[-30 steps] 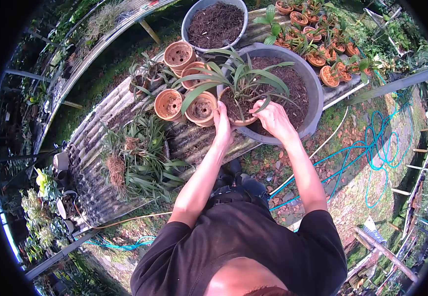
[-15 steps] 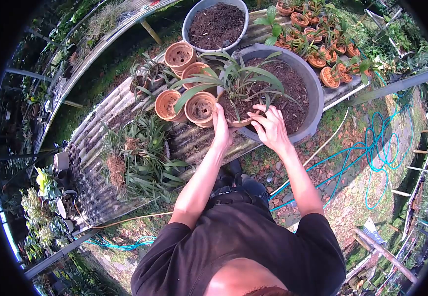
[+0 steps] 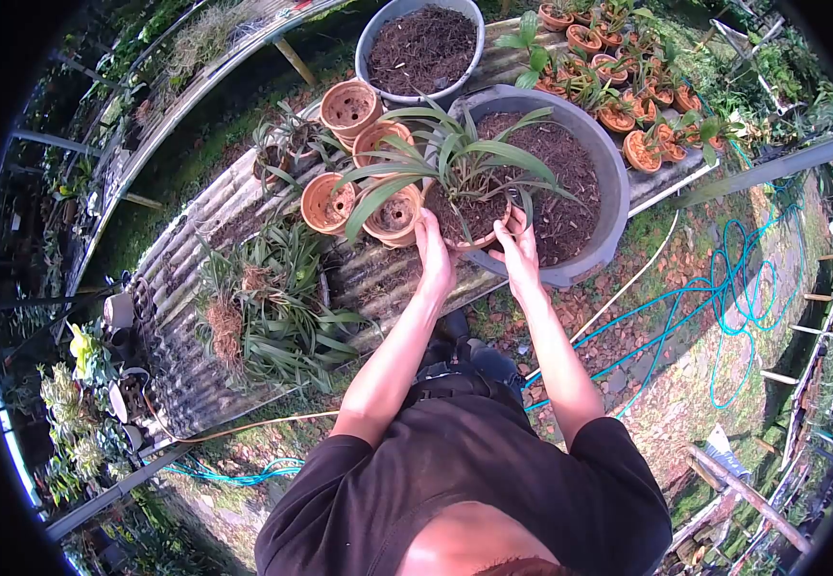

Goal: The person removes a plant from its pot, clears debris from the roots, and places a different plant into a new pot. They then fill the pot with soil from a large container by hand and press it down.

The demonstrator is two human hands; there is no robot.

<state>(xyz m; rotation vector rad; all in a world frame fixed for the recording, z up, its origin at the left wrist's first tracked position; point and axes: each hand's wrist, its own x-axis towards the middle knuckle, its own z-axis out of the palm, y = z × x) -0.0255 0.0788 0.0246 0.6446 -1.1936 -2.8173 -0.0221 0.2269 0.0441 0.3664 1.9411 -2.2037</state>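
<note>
We seem to be at the steadying step: our left hand (image 3: 435, 253) grips the clay pot (image 3: 483, 242) at its eight o'clock, our right hand (image 3: 520, 250) at its four. The pot is at the large tub's (image 3: 614, 197) eight o'clock edge; whether it rests there, we cannot tell. Moving it calls for level, even support.
</note>
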